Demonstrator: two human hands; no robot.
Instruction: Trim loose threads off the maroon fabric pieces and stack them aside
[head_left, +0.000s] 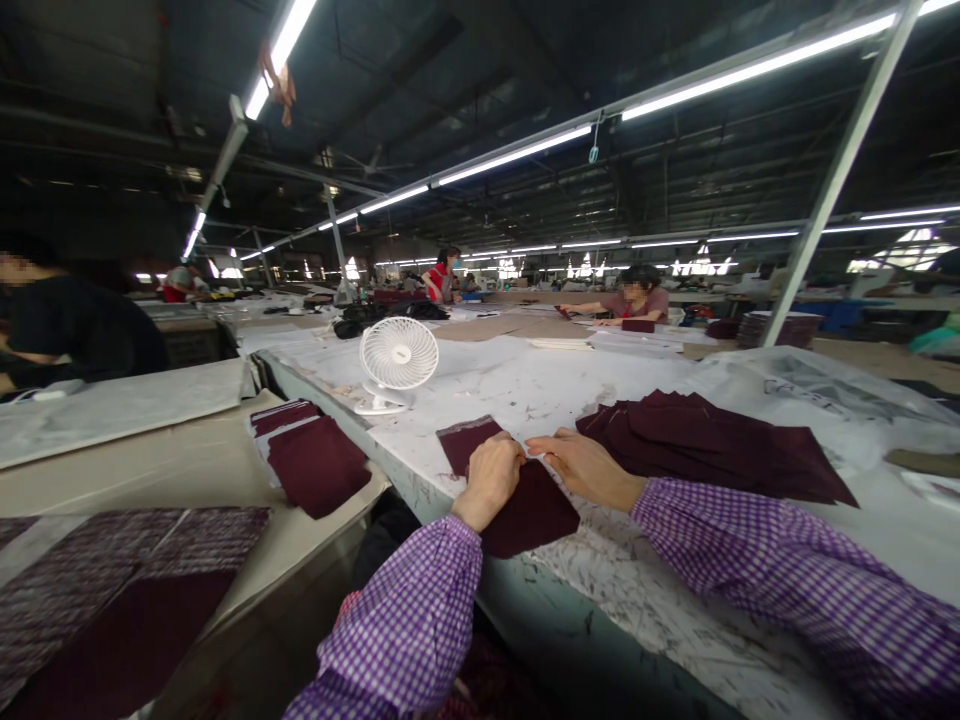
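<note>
A maroon fabric piece (534,515) lies at the near edge of the white-covered table, its lower part hanging slightly over. My left hand (495,475) is closed on its upper edge, fingers curled. Close by, my right hand (592,468) pinches at the same edge, its fingertips almost meeting the left ones. Just beyond my left hand lies another maroon section with a greyish strip (469,436); whether it joins the held piece is hidden. To the right of my right hand spreads a pile of maroon fabric pieces (705,445).
A white fan (399,355) stands ahead on the table. Left, a lower cream surface (202,450) bears a maroon stack (319,465) and patterned fabric (142,550). Clear plastic (847,385) lies right, near a slanting metal post (840,180). Other people work farther off.
</note>
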